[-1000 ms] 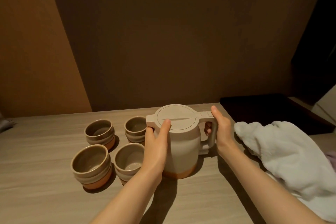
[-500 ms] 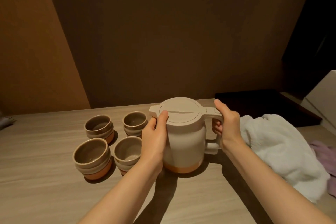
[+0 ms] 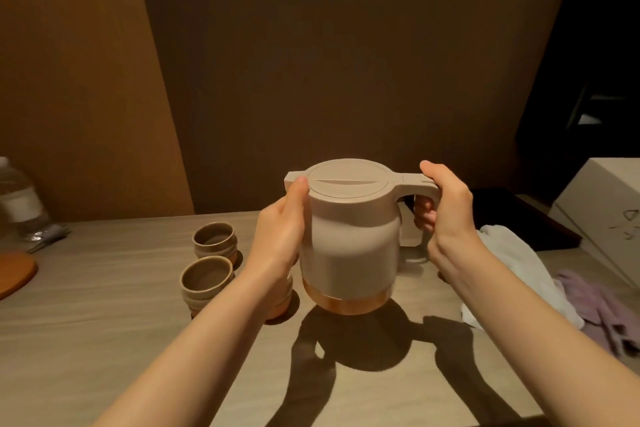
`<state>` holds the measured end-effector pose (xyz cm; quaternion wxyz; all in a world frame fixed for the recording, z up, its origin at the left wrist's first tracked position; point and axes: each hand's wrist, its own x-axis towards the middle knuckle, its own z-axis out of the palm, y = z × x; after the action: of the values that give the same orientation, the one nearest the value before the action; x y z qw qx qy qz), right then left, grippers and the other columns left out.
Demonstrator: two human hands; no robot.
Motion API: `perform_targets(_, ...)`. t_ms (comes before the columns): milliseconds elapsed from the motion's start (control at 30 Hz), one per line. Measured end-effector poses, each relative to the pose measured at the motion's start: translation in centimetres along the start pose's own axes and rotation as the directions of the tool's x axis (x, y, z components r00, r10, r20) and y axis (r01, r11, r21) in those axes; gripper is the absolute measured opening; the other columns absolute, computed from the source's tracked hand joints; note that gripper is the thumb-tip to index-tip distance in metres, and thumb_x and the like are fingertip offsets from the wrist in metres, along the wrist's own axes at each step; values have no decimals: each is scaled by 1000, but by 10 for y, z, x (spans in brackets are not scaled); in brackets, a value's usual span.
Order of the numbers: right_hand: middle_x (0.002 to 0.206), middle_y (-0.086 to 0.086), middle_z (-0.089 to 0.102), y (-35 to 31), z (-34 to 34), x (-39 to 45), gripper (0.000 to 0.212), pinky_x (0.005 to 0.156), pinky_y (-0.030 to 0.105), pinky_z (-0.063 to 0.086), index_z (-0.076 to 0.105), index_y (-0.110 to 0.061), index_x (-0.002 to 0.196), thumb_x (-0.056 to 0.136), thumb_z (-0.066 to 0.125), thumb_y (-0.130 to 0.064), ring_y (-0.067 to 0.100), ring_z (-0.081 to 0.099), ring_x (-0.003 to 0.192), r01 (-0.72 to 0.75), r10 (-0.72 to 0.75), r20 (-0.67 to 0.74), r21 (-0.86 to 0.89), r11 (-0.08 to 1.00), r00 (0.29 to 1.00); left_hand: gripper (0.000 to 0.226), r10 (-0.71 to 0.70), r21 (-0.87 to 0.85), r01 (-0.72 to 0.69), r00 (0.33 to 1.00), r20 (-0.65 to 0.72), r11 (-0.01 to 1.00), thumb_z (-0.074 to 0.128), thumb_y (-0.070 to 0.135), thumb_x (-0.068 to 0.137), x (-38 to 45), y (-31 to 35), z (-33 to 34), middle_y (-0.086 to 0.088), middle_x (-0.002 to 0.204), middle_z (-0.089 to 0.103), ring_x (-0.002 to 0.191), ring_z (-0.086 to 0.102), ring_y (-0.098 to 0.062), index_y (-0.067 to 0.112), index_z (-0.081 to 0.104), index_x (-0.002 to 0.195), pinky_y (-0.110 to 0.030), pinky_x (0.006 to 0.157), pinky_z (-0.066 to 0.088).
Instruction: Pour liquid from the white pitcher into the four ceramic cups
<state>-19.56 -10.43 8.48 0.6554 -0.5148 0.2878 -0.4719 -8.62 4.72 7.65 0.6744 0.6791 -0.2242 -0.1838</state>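
White lidded pitcher with an orange base band (image 3: 348, 239) is now off the pale wood table (image 3: 104, 340), lifted since a second ago, upright, shadow under it. Right hand (image 3: 446, 208) has fingers curled round the handle. Left hand (image 3: 282, 236) steadies the body, fingers fairly straight, thumb at the lid edge. Two grey-brown ceramic cups (image 3: 207, 279) show at left; others hidden behind the left forearm. Pouring not begun; tilt comes next, probably.

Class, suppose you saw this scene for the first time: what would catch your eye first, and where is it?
First the white pitcher, centre frame, lifted off the table, right hand gripping its handle, left hand against its side. Then two ceramic cups left of it, others hidden behind the left forearm.
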Motion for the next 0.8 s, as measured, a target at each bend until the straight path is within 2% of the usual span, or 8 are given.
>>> perform_targets(100, 42, -5, 44, -3, 1, -12, 38, 43, 23, 26, 52, -18, 49, 79, 64, -38, 10, 35, 40, -9, 9, -12, 6, 1000, 1000, 48, 2, 39, -3, 999, 38, 999, 27, 60, 95, -9, -4, -13, 11, 120, 59, 113, 51, -14, 36, 60, 119, -34, 88, 36)
perform_targets(167, 41, -6, 46, -3, 1, -20, 37, 40, 21, 28, 52, -17, 50, 80, 64, -36, 8, 37, 37, -9, 9, -11, 5, 1000, 1000, 53, 31, 74, -31, 999, 9, 997, 23, 57, 97, -12, -13, -22, 12, 119, 57, 114, 48, -12, 32, 58, 128, -33, 91, 35)
perform_targets(233, 40, -6, 47, -3, 0, -26, 37, 38, 19, 29, 52, -17, 51, 81, 63, -34, 7, 38, 35, -5, 5, -16, 4, 1000, 1000, 50, 66, 93, -57, 993, -98, 994, 27, 53, 99, -12, -29, -32, 15, 117, 57, 115, 47, -9, 29, 61, 126, -31, 95, 35)
perform_targets(300, 39, -8, 48, -3, -1, -29, 35, 37, 16, 29, 52, -17, 54, 82, 63, -34, 4, 40, 33, 0, 0, -14, -1, 1000, 1000, 36, 94, 117, -70, 973, -210, 991, 36, 42, 101, -15, -50, -43, 21, 105, 57, 106, 51, -4, 27, 62, 120, -22, 87, 37)
perform_targets(367, 39, -9, 48, -3, -3, -32, 33, 35, 15, 29, 53, -16, 57, 83, 62, -35, 4, 41, 32, 0, -1, -17, -14, 1000, 1000, 27, 75, 140, -35, 953, -294, 990, 49, 29, 98, -19, -79, -52, 16, 107, 57, 103, 53, -5, 23, 57, 124, -19, 79, 41)
perform_targets(467, 38, -10, 48, -3, -5, -34, 35, 36, 17, 29, 52, -17, 55, 83, 62, -35, 4, 42, 32, 7, -7, -24, -30, 1000, 1000, 52, -69, 93, 109, 930, -361, 990, 67, 19, 87, -27, -122, -55, -2, 127, 54, 113, 53, -21, 16, 45, 134, -34, 93, 46)
perform_targets(600, 41, -10, 51, 0, -6, -37, 34, 39, 17, 33, 53, -19, 56, 83, 62, -38, 3, 45, 38, -1, 0, -26, -66, 998, 1000, 75, -228, 92, 272, 915, -333, 958, 75, 17, 80, -25, -157, -46, -11, 143, 44, 129, 44, -30, 11, 33, 142, -41, 99, 40)
perform_targets(800, 41, -7, 48, 8, -8, -38, 37, 41, 20, 30, 52, -17, 51, 81, 63, -36, 5, 39, 37, 15, -16, -11, -94, 995, 1000, 92, -82, 178, 151, 934, -347, 972, 87, 18, 66, -4, -174, -38, -6, 138, 49, 128, 48, -28, 16, 33, 140, -41, 103, 42)
